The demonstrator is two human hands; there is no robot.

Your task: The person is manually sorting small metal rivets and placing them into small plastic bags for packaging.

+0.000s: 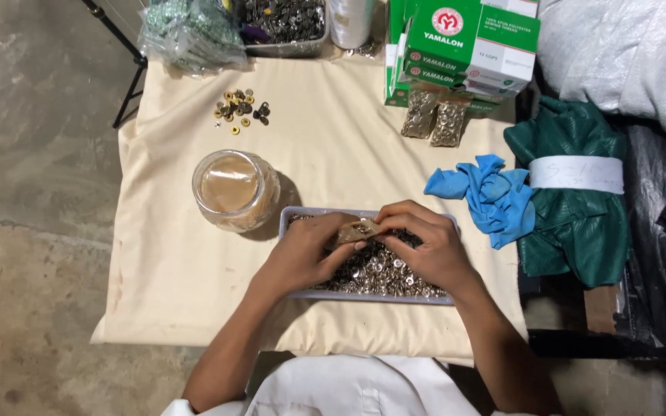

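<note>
A grey rectangular tray [290, 218] full of several small silvery metal fasteners [379, 275] lies on the cream cloth near me. Both hands hover over it. My left hand [302, 250] and my right hand [425, 243] together pinch a small clear packet [358, 230] with metal pieces inside, held just above the tray's far part. Fingertips of both hands meet on the packet.
An empty clear glass jar [234, 189] stands left of the tray. Loose brass and dark fasteners [242, 110] lie farther back. Two filled packets [435, 118], green-and-white boxes [464, 46], a far tray of dark parts [283, 23], blue cloth [487, 194] and green fabric [572, 200] sit right.
</note>
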